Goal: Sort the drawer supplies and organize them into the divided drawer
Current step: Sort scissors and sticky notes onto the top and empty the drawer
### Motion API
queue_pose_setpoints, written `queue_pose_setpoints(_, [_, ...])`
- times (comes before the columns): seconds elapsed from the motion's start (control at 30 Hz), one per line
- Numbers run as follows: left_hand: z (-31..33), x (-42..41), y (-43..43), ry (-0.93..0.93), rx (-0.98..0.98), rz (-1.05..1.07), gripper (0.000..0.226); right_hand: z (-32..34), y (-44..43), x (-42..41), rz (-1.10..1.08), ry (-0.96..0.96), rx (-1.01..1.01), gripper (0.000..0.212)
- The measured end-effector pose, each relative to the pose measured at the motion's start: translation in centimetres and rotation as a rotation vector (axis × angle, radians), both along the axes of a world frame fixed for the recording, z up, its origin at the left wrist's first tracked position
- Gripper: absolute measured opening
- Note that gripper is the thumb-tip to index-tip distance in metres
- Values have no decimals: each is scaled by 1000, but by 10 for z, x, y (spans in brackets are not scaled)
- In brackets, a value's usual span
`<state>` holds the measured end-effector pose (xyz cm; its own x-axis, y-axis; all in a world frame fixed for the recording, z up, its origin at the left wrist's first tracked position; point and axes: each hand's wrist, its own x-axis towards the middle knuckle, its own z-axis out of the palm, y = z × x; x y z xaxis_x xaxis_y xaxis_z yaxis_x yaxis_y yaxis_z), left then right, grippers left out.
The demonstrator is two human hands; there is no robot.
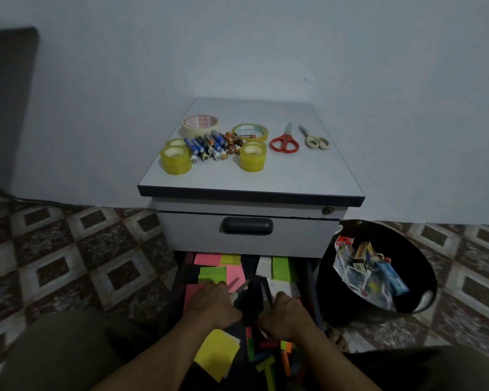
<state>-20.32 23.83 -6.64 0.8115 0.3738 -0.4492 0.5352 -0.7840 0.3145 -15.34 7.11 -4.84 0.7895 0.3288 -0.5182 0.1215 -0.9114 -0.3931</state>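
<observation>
Notes (pixel 212 273) in pink, green and yellow lie in the pulled-out bottom drawer (pixel 178 292), spread across both sides of a dark divider. Both your hands are down inside it. Your left hand (pixel 213 303) has its grip clenched round a pale-handled blade (pixel 242 286) that points away from you. Your right hand (pixel 287 310) is curled the same way round a second blade (pixel 264 292).

Above the drawer, a closed drawer shows a dark handle (pixel 247 225). On the grey cabinet top (pixel 308 170) sit tape rolls (pixel 175 159) around a heap of batteries (pixel 212 145). To their right lie red scissors (pixel 284 142) and cream scissors (pixel 316 141), side by side and apart.

Just right of the cabinet, a black bin (pixel 407 249) holds packets (pixel 364 272). You sit on a patterned tile floor (pixel 68 263) facing a plain pale wall (pixel 266 52).
</observation>
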Motion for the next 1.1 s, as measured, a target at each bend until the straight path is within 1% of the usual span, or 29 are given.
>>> queue_pose_setpoints(0.1, [18, 0, 0, -8, 3, -17, 51, 24, -3, 2, 57, -8, -39, 43])
queue_pose_setpoints(0.13, [25, -1, -1, -22, -2, -24, 49, 30, -4, 3, 55, -19, -46, 44])
queue_pose_setpoints(0.23, [47, -5, -3, -71, -3, -52, 40, 45, -8, 4, 44, -71, -21, 45])
queue_pose_setpoints(0.3, [63, -11, -5, -98, 17, -74, 40, 55, -12, 2, 60, -101, -15, 39])
queue_pose_setpoints(0.37, [81, -17, -7, -138, 36, -88, 39, 67, -18, -2, 78, -136, -3, 38])
queue_pose_setpoints(0.5, [130, -28, -16, -152, 96, -129, 37, 100, -31, -14, 129, -216, 49, 38])
queue_pose_setpoints(0.6, [171, -33, -25, -191, 142, -132, 35, 132, -41, -23, 177, -286, 102, 26])
queue_pose_setpoints(0.7, [206, -37, -29, -284, 152, -129, 33, 169, -51, -30, 211, -361, 136, 22])
queue_pose_setpoints(0.8, [233, -36, -28, -388, 164, -126, 33, 201, -60, -31, 201, -422, 207, 19])
queue_pose_setpoints(0.93, [259, -25, -21, -499, 200, -159, 36, 227, -63, -13, 162, -535, 258, 22])
queue_pose_setpoints(1.1, [281, 4, -12, -551, 223, -115, 31, 239, -63, 30, 82, -588, 273, 18])
